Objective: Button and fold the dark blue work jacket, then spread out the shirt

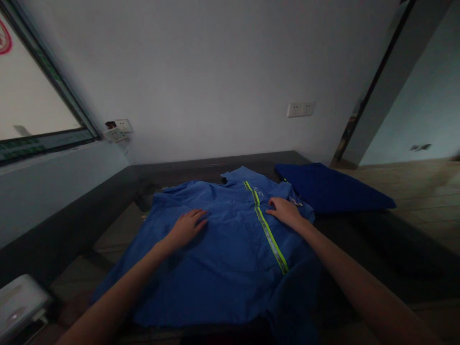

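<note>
A blue work jacket (223, 254) lies spread on a dark table, its surface slightly wrinkled. A yellow-green and silver reflective strip (268, 230) runs across it, with pale lettering beside the strip's far end. My left hand (187, 227) rests on the jacket left of the strip, palm down with fingers stretched out. Just right of the strip, my right hand (284, 211) touches the cloth, its fingers slightly bent and thumb apart from them. Neither hand visibly grips any cloth. The jacket's near right part hangs in folds towards me.
A folded darker blue cloth item (332, 188) lies on the table (388, 239) at the right. Behind stands a pale wall with sockets (301, 109). A white device (21, 306), only partly in view, sits at the lower left. A window frame (53, 139) is at the left.
</note>
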### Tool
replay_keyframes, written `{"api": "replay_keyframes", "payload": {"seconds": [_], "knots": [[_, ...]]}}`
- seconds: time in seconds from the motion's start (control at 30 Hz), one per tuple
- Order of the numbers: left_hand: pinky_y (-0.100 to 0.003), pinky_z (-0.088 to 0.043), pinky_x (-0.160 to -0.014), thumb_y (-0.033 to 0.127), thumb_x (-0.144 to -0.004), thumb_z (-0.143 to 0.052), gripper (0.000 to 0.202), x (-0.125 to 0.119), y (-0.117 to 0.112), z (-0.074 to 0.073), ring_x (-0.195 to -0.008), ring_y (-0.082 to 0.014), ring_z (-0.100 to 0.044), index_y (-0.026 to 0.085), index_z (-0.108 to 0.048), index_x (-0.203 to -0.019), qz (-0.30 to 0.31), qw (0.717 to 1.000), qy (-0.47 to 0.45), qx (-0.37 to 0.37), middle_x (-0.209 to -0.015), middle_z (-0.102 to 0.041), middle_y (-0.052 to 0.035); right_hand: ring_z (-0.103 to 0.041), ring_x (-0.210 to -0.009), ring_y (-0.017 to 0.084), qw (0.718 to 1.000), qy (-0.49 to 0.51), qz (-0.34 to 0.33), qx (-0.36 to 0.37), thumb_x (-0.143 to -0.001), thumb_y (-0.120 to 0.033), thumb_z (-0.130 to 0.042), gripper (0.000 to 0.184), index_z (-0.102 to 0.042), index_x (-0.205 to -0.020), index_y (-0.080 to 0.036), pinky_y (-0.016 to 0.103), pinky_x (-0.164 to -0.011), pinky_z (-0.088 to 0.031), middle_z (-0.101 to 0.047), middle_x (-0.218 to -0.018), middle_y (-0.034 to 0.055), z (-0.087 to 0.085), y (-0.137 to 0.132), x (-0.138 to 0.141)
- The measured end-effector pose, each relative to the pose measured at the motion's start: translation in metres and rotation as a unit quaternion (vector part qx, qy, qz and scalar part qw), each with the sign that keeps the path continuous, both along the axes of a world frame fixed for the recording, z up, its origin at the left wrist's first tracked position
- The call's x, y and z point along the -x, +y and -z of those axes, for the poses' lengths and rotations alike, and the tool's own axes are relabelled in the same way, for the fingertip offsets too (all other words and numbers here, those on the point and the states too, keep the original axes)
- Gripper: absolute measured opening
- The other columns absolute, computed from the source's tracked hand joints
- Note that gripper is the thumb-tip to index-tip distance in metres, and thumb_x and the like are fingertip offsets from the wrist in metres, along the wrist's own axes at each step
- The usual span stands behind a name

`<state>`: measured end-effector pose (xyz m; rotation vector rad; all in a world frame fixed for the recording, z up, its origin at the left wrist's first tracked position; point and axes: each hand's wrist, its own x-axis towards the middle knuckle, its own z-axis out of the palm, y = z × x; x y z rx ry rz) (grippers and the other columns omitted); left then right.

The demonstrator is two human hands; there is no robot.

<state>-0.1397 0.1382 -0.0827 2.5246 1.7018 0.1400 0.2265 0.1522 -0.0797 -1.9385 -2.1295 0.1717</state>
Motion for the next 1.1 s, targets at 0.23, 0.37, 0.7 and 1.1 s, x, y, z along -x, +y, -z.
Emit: {"api": "replay_keyframes", "payload": {"seconds": [0.23, 0.37, 0.7, 1.1], "knots": [[-0.063, -0.01, -0.107, 0.051, -0.094, -0.026, 0.051, -0.029, -0.02, 0.027, -0.141, -0.0288, -0.011, 0.04, -0.022, -0.143, 0.029, 0.999, 0.014, -0.021, -0.154, -0.019, 0.0005, -0.062, -0.08, 0.018, 0.993, 0.115, -0.04, 0.01, -0.076, -0.024, -0.062, 0.011, -0.064, -0.085, -0.018, 0.026, -0.071, -0.044, -0.068, -0.085, 0.0037, 0.01, 0.005, -0.011], [-0.068, -0.011, -0.104, 0.054, -0.093, -0.026, 0.053, -0.014, -0.01, 0.03, -0.141, -0.0311, -0.009, 0.041, -0.019, -0.144, 0.013, 1.0, 0.02, 0.002, -0.155, -0.013, 0.0, -0.061, -0.075, 0.018, 0.969, 0.24, -0.06, 0.01, -0.076, -0.026, -0.06, 0.011, -0.062, -0.081, -0.017, 0.026, -0.067, -0.045, -0.067, -0.079, 0.0029, 0.006, 0.002, -0.009], [-0.047, -0.037, -0.099, 0.022, -0.084, -0.05, 0.026, -0.079, -0.018, -0.026, -0.117, -0.0274, -0.05, 0.022, -0.062, -0.108, 0.004, 0.978, -0.18, -0.11, -0.124, -0.057, -0.01, -0.056, -0.071, 0.016, 0.933, 0.337, -0.113, -0.061, -0.078, -0.023, -0.054, 0.007, -0.058, -0.08, -0.018, 0.027, -0.067, -0.04, -0.06, -0.073, 0.0008, -0.045, -0.036, 0.045], [-0.024, -0.045, -0.07, 0.022, -0.087, -0.046, 0.019, -0.137, -0.043, 0.003, -0.081, -0.015, -0.059, 0.017, -0.056, -0.102, 0.053, 0.865, -0.498, -0.013, -0.09, -0.063, -0.004, -0.058, -0.074, 0.017, 0.933, 0.325, -0.131, -0.077, -0.086, -0.029, -0.047, 0.013, -0.054, -0.087, -0.019, 0.028, -0.068, -0.042, -0.061, -0.079, 0.0016, -0.017, -0.053, 0.065]]}}
